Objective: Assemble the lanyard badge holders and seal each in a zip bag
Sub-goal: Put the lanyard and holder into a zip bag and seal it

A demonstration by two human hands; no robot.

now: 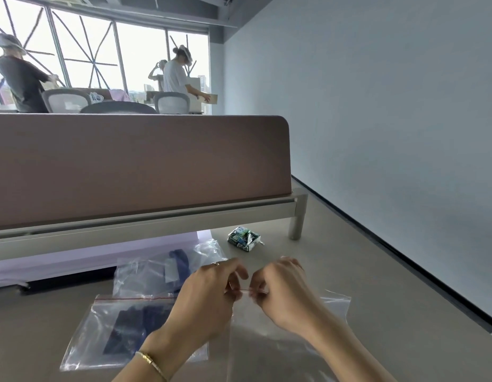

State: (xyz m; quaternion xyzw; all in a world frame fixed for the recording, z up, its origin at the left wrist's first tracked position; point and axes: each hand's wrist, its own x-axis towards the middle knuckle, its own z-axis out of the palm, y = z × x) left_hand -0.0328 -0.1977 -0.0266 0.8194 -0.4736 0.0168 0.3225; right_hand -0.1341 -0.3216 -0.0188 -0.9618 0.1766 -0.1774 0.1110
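Our left hand [209, 293] and right hand [280, 293] pinch the red-lined top of a clear bag [289, 340]. Two filled bags [115, 326] lie on the table [349, 257].

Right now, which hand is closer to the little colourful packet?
Right. The right hand sits just below the colourful packet; the left hand is farther, down to its left.

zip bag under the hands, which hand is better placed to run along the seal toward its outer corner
Right, probably. Both hands pinch the red zip line of the empty zip bag near its left end; the right hand sits on the side where the unpinched seal extends, while the left hand can anchor.
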